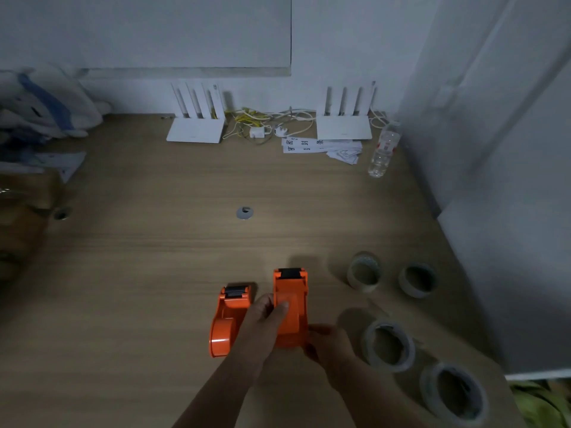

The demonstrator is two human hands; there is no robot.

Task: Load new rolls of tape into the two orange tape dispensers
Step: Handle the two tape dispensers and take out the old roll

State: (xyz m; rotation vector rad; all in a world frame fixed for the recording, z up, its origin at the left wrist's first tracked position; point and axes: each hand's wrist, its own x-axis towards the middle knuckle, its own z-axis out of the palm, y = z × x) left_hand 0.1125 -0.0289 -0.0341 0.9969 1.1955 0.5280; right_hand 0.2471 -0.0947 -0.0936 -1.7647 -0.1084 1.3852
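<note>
Two orange tape dispensers lie side by side on the wooden desk near its front edge. The left dispenser (227, 319) rests untouched. Both hands grip the right dispenser (292, 299): my left hand (262, 325) has fingers over its top and left side, and my right hand (329, 350) clasps its near end. To the right lie several tape rolls: two small ones further back (364, 271) (417, 279) and two larger ones closer to me (387, 345) (454, 393).
A grey cable grommet (244, 212) sits mid-desk. Two white routers (197, 125) (346, 122), tangled cables, paper strips (321, 146) and a clear bottle (383, 149) line the back. A cardboard box (21, 211) and cloth stand at the left. A white wall bounds the right.
</note>
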